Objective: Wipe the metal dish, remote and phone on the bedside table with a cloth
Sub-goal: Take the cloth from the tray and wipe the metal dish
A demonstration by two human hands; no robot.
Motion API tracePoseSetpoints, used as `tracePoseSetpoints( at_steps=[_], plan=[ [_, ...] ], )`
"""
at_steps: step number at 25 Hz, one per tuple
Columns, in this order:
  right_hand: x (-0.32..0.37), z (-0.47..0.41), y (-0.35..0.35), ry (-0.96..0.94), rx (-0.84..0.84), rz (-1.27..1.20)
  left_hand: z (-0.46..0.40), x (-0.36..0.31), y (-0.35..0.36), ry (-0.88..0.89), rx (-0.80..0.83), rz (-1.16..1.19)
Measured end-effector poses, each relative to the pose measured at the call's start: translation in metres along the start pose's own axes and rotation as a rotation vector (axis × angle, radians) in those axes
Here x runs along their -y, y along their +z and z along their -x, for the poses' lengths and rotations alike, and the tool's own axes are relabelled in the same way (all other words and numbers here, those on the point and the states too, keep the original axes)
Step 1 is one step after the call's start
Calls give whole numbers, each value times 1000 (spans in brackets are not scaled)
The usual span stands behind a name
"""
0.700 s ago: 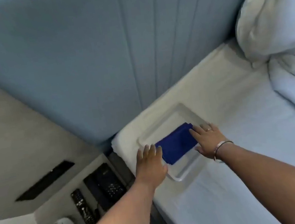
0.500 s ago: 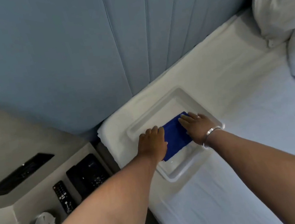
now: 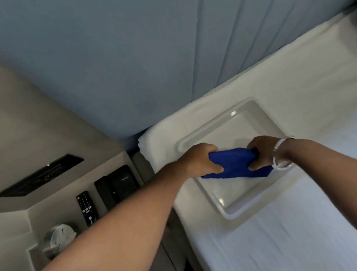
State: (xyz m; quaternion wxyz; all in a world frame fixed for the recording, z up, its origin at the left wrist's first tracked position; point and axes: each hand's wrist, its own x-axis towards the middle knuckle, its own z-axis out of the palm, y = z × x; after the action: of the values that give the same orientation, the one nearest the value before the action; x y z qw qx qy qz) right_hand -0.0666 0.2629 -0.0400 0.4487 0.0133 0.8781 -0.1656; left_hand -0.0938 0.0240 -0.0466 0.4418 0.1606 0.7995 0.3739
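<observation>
Where both hands lay flat on the cloth (image 3: 234,162) half a second ago, they are now curled shut on it: the left hand (image 3: 201,160) grips its left end and the right hand (image 3: 265,153), with a bangle (image 3: 278,155) at the wrist, grips its right end. Between the two fists the blue cloth is bunched and lifted off the floor of the tray (image 3: 258,108), with a flap hanging from its lower edge; earlier it lay spread and folded flat there. The clear tray lies as before on the bed (image 3: 312,231), near the head-end corner beside the headboard (image 3: 139,60). Left of the bed, on the bedside table (image 3: 35,215), the phone (image 3: 117,186) sits at the back edge nearest the bed, the remote (image 3: 86,208) lies just beside it on its left, and the metal dish (image 3: 58,239) stands at the front left, apart from both. None of the three is touched. The left forearm now crosses over the table's front right corner.
</observation>
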Motion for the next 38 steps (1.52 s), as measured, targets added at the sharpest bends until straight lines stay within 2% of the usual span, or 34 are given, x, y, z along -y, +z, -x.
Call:
tracePoseSetpoints(
  at_steps=[4, 6, 8, 10, 11, 13, 14, 15, 16, 18, 20, 22, 27, 29, 33, 36, 38],
  plan=[
    [96, 47, 0, -142, 45, -467, 104, 53, -70, 90, -47, 787],
    [172, 55, 16, -269, 212, -707, 155, 102, -95, 49, -133, 965],
    [246, 45, 47, -315, 345, -978, 192, 153, -112, -5, -222, 1037],
    [332, 17, 100, -191, 329, -1163, 230, 222, -127, -80, -424, 1052],
    [373, 0, 130, -111, 280, -1196, 249, 264, -132, -172, -565, 1008],
    [438, -30, 183, -5, 191, -1157, 284, 356, -130, -519, -786, 688],
    [462, -44, 207, 25, 169, -1091, 300, 406, -122, -715, -821, 476],
    [479, -55, 228, 61, 149, -1009, 313, 450, -109, -857, -815, 364],
    [489, -64, 243, 103, 130, -923, 321, 483, -94, -946, -773, 353],
    [495, -76, 268, 167, 91, -741, 323, 524, -63, -997, -711, 509],
    [492, -81, 281, 185, 30, -661, 306, 545, -44, -941, -727, 681],
    [486, -76, 280, 178, -24, -643, 285, 550, -35, -854, -785, 742],
    [491, -26, 234, 18, -192, -494, 282, 515, -46, -725, -921, 1111],
    [507, 7, 201, -108, -259, -326, 307, 474, -59, -560, -909, 1255],
    [554, 82, 140, -396, -530, 34, 380, 376, -87, -118, -864, 1584],
    [594, 146, 107, -613, -686, 227, 437, 301, -114, 213, -845, 1624],
    [619, 187, 93, -780, -642, 353, 472, 252, -134, 469, -769, 1575]
  ],
)
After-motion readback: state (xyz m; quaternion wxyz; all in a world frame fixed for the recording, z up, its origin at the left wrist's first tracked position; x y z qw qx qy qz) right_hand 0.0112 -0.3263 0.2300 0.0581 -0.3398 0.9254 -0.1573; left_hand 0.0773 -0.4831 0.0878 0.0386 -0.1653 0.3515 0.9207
